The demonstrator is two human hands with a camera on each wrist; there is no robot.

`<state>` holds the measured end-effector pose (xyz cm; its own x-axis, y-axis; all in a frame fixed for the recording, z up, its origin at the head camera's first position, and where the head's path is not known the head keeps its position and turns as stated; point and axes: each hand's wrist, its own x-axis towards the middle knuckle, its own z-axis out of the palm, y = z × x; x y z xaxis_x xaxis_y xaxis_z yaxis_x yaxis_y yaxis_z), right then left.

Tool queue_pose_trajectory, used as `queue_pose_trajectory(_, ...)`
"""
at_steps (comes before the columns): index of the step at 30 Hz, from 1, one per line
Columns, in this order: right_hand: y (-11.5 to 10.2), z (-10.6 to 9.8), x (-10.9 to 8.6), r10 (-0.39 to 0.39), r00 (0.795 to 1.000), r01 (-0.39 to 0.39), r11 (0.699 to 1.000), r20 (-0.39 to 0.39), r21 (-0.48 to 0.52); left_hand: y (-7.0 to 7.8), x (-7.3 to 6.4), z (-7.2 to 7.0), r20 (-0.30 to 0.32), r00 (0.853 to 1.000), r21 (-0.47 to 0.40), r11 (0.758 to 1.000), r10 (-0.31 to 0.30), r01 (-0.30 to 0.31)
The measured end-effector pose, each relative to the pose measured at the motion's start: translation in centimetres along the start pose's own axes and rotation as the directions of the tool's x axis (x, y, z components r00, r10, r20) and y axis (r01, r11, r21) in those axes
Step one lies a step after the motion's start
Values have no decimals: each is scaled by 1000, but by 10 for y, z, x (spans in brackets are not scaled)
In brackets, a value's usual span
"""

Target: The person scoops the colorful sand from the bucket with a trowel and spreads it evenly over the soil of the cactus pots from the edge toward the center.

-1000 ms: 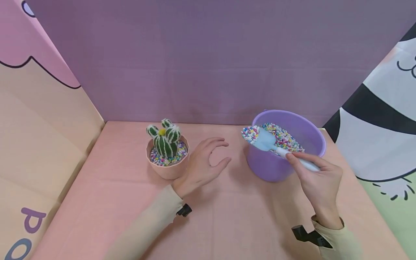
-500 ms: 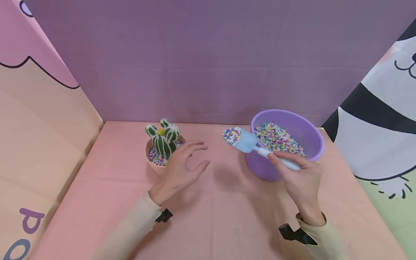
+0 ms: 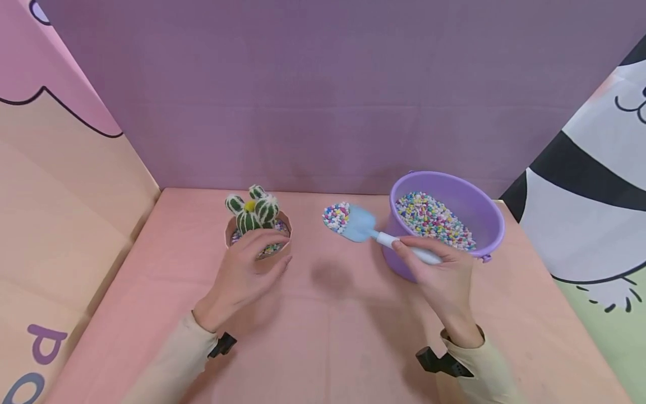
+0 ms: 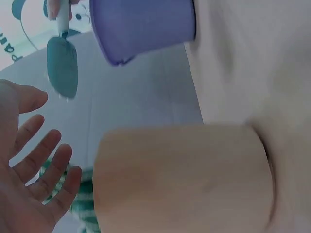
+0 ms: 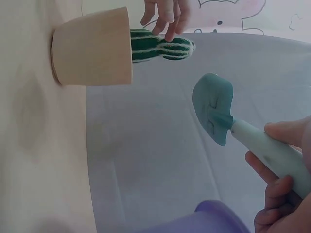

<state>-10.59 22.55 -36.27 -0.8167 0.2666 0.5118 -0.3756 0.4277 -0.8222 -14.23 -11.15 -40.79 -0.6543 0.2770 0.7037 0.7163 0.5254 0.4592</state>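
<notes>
My right hand (image 3: 444, 283) grips the white handle of a small light-blue trowel (image 3: 360, 223). Colourful beads (image 3: 335, 217) are heaped on the trowel's tip, held up left of the purple bucket (image 3: 474, 209). A peach flowerpot (image 4: 184, 179) stands at the left, with a green, white-striped cactus (image 3: 266, 210) in it and similar beads around its base. In front of the pot hovers my left hand (image 3: 239, 283), its fingers loosely spread near the cactus and holding nothing. The left wrist view shows those fingers (image 4: 39, 158) apart from the pot wall.
Inside the bucket lies a deep layer of beads (image 3: 429, 219). A pink cloth (image 3: 323, 348) covers the table, backed by a purple cloth wall (image 3: 323, 101). Printed panels stand at both sides, the right one with a panda (image 3: 590, 224).
My right hand has carried the loaded trowel leftward, away from over the bucket. My left hand has also moved left, from beside the flowerpot to in front of it.
</notes>
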Motion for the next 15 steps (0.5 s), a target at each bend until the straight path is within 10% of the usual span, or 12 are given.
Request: queue_pose_trajectory(15,7,32,-6,4,994,-8,999,105,37,-51,-27,-44,-57,993,4,995,-98,99)
